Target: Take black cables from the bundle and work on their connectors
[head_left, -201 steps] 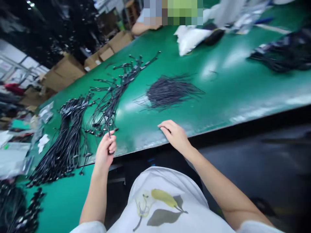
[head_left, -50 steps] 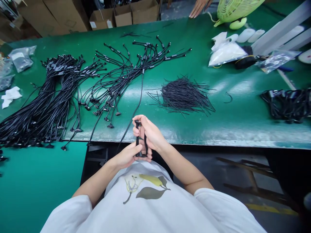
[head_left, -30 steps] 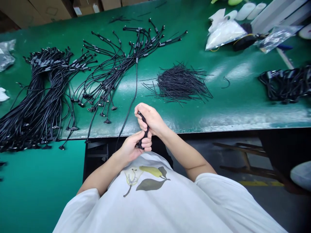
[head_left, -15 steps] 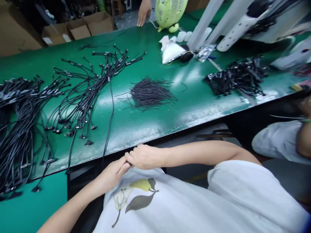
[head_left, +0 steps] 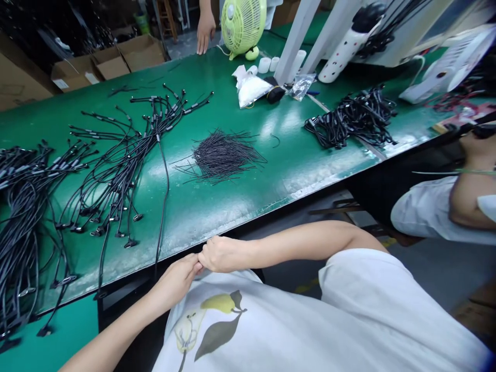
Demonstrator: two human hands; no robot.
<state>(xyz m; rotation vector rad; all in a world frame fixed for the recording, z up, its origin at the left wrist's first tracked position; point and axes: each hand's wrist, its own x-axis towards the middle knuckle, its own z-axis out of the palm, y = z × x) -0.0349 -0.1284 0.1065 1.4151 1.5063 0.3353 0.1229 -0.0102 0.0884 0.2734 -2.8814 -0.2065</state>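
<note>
My left hand [head_left: 179,276] and my right hand [head_left: 221,254] meet in front of my shirt, just below the table's front edge. Both have fingers curled closed and touching each other. Whatever they may hold is hidden between the fingers. Close to my left hand, a single black cable [head_left: 166,186] hangs down over the edge, its lower end out of sight. It trails from a spread bundle of black cables [head_left: 127,160] with metal-ended connectors. Beyond my hands lies a loose pile of short thin black ties [head_left: 225,155].
More black cables [head_left: 29,206] heap at the left, some overhanging the green table [head_left: 232,204]. Coiled cables [head_left: 352,119] lie at the right. Further back stand a yellow-green fan [head_left: 244,26], a white bag [head_left: 251,92] and cardboard boxes [head_left: 141,54]. Another person's hand [head_left: 205,31] rests at the far edge; a second person's arm [head_left: 470,196] is at right.
The view has shifted, so most table items appear further left and the right side shows more. My hands stay together in nearly the same place.
</note>
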